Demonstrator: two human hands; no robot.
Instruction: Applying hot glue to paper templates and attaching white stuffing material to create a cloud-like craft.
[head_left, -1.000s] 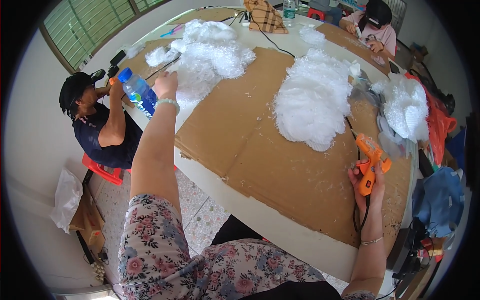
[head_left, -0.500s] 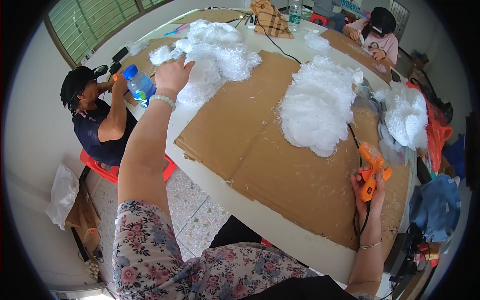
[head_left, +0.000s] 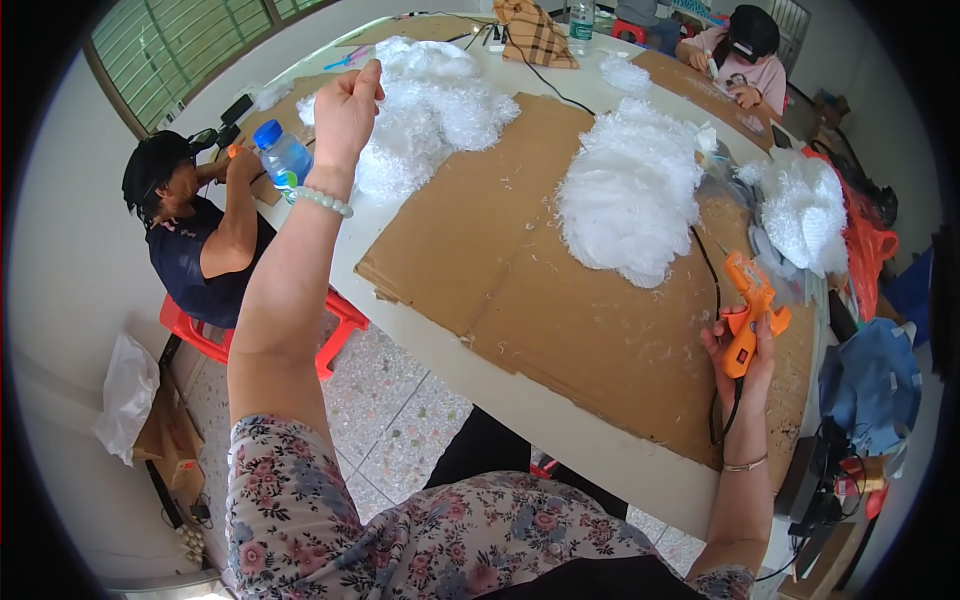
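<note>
My right hand is wrapped round an orange hot glue gun over the right side of the brown cardboard. The gun's nozzle points away from me, and its black cord hangs by my wrist. My left arm stretches far out to the left. Its hand is raised, fingers closed together, in front of a big heap of white shredded fluffy material. Whatever those fingers may pinch is too small or hidden. A second white fluffy pile lies on the cardboard, between my hands.
A blue-capped bottle stands left of my left forearm. Beside it a person in dark clothes sits on a red stool. Another person works at the far right. More white fluff and red plastic bags lie along the right edge.
My left hand has lifted up from the far heap, and its fingers have drawn together. The right hand still grips the glue gun, nearly in place. The whole view has shifted slightly.
</note>
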